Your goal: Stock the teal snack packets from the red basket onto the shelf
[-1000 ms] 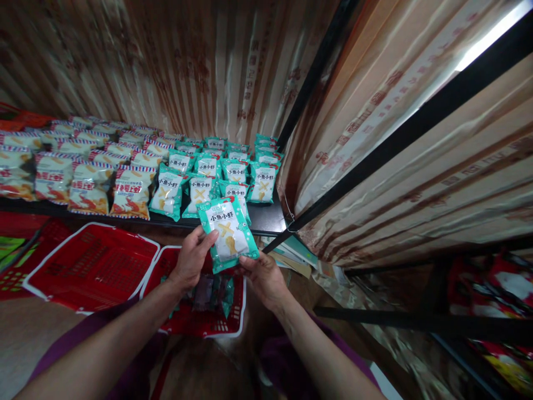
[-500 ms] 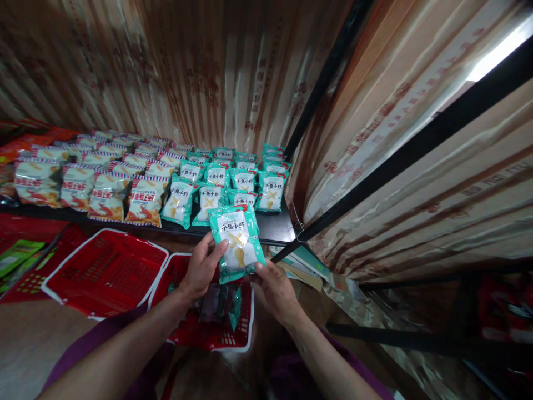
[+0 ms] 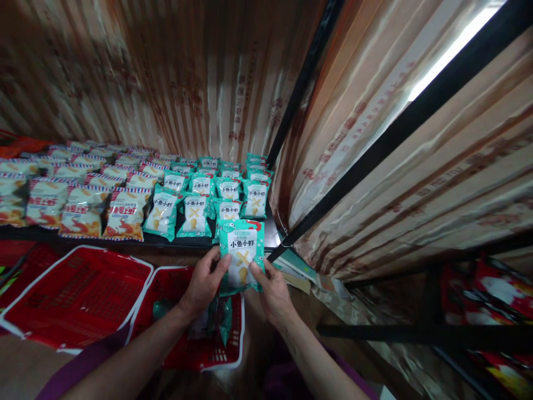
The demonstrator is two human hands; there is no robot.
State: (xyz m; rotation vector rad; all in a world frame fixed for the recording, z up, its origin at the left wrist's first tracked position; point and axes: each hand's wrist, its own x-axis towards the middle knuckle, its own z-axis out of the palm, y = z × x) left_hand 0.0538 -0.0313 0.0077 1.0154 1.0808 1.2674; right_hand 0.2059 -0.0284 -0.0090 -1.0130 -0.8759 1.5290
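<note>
Both hands are sharing one narrow grip: the L hand (image 3: 204, 282) is pinching a teal-and-white snack pkt (image 3: 244, 243) at its left edge, thumb on the front, while the R hand (image 3: 275, 294) is clasping its lower right. The snack pkt is facing the wearer just in front of the shelf (image 3: 272, 234), top edge pointing inward; whether it's touching the pkts behind isn't showing. Handling it well is probably calling for light thumbs, w/ pressure spreading evenly along both sides so the contents aren't being crushed, and fingers leaving the top seal free. Beyond, matching teal pkts (image 3: 194, 214) are standing in rows, w/ striped-top pkts (image 3: 128, 211) lining up to their left. Below, a red basket (image 3: 172, 282) is carrying loose teal-wrapped pkts (image 3: 225, 322), partly hidden by the L arm; a 2nd basket (image 3: 83, 297) is sitting alongside. A patterned curtain (image 3: 227, 83) is hanging behind.
</note>
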